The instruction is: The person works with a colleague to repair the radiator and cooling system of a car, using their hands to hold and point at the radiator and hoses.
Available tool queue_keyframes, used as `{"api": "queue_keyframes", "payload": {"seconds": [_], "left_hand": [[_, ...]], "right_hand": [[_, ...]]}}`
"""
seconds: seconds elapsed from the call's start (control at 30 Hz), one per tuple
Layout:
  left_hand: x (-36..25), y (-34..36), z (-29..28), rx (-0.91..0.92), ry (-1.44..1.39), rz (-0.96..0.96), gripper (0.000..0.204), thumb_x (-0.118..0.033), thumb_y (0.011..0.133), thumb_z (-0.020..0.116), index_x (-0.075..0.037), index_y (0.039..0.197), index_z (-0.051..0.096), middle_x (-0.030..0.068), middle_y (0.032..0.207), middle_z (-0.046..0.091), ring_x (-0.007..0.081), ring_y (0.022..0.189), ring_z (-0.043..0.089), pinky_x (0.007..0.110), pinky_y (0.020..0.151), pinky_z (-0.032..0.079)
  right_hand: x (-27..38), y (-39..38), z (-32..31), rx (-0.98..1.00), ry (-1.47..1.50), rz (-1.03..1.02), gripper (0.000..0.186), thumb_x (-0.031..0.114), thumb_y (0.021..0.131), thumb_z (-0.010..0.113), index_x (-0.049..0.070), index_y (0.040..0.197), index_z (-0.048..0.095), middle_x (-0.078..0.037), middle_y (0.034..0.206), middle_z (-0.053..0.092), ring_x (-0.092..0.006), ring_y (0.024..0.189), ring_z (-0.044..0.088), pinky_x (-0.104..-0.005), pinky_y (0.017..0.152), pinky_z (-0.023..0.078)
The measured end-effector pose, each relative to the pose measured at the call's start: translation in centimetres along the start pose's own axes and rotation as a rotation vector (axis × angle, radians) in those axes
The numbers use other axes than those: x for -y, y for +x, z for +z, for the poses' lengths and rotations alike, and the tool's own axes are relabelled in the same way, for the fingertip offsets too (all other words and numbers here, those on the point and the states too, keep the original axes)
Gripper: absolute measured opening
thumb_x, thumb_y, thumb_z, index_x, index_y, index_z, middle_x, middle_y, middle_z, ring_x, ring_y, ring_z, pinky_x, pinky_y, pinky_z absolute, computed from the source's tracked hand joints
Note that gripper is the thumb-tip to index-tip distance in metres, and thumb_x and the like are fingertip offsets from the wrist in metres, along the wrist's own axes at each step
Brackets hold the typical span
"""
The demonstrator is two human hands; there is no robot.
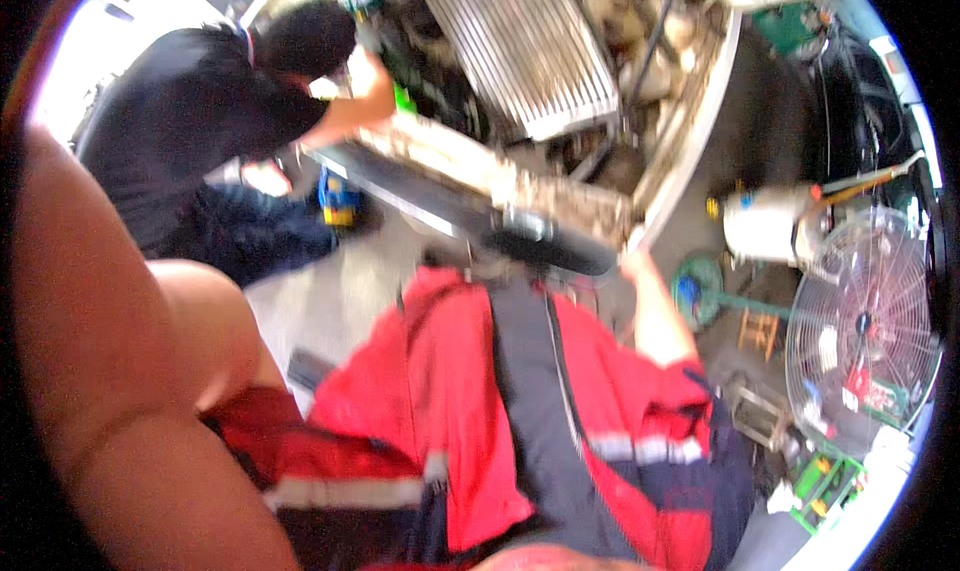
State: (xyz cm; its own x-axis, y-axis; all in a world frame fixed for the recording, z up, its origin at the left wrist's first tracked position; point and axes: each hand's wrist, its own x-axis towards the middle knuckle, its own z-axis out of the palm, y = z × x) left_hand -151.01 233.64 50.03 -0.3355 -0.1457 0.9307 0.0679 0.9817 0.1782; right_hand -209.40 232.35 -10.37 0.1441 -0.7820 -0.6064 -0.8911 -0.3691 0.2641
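**While the bare R hand (pixel 634 258) is at the bar's end, the L hand is out of frame**

At the car's open front end, a long, dark, bumper-like bar w/ a pale shiny edge (pixel 490 228) lies crosswise just beyond the wearer's red-and-dark jacket w/ pale bands (pixel 450 371). The R hand reaches its R end, where a curved white body edge (pixel 715 131) comes down. Contact looks likely, but blur hides the fingers — can't tell if they're gripping or only resting.

The bare L arm (pixel 85 301) is folded up close to the camera, filling the L side; its hand doesn't show, so can't tell if it's holding anything. Hands are prob. well apart.

Past the bar is the engine bay, w/ a silver ribbed metal panel (pixel 525 51) standing out. A co-worker in a black top (pixel 180 121) bends in from the L, arm near the bar's far L end; what that person's hands do is unclear.

Step in hand, as I judge it: front-end work, poss. steadying or checking the bar, w/ only the R hand on it. Next move prob. calls for bringing the L hand down to a firm spot on the bar — clear of the co-worker's arm — before any load goes on it.
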Motion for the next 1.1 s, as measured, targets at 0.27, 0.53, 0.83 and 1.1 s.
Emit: {"api": "queue_keyframes", "payload": {"seconds": [0.27,0.53,0.83,1.1], "left_hand": [[2.0,-2.7,0.6,0.053,-0.026,-0.137,0.034,-0.013,0.087,0.058,0.008,0.114,0.056,0.0175,0.115,0.061,0.0263,0.109,0.058,0.04,0.098,0.042],[1.8,-4.4,2.5,0.105,0.002,-0.208,0.036,-0.014,0.087,0.059,0.008,0.115,0.056,0.0181,0.116,0.06,0.0266,0.11,0.058,0.04,0.098,0.041],[2.4,-3.5,2.1,0.052,0.063,-0.144,0.038,-0.016,0.086,0.059,0.008,0.115,0.056,0.0187,0.117,0.06,0.0269,0.11,0.057,0.04,0.098,0.041],[1.9,-1.6,1.9,-0.059,0.15,-0.091,0.04,-0.017,0.085,0.06,0.009,0.115,0.055,0.0193,0.117,0.059,0.0272,0.11,0.057,0.041,0.099,0.041]], "right_hand": [[3.2,-0.6,-2.8,-0.079,0.439,0.199,0.036,0.025,0.087,0.047,0.003,0.108,0.067,-0.016,0.097,0.069,-0.0335,0.086,0.067,-0.0445,0.073,0.053],[3.8,-5.8,-6.9,0.078,0.469,0.31,0.042,0.033,0.099,0.039,0.003,0.104,0.068,-0.018,0.108,0.066,-0.0338,0.101,0.063,-0.044,0.088,0.049],[2.6,-4.1,-10.3,-0.006,0.628,0.368,0.04,0.033,0.092,0.051,-0.001,0.086,0.071,-0.024,0.093,0.067,-0.0356,0.092,0.066,-0.0435,0.082,0.052],[4.9,-7.3,-16.0,0.109,0.652,0.337,0.033,0.025,0.086,0.056,-0.001,0.099,0.069,-0.024,0.107,0.064,-0.0367,0.104,0.062,-0.0432,0.088,0.049]]}}
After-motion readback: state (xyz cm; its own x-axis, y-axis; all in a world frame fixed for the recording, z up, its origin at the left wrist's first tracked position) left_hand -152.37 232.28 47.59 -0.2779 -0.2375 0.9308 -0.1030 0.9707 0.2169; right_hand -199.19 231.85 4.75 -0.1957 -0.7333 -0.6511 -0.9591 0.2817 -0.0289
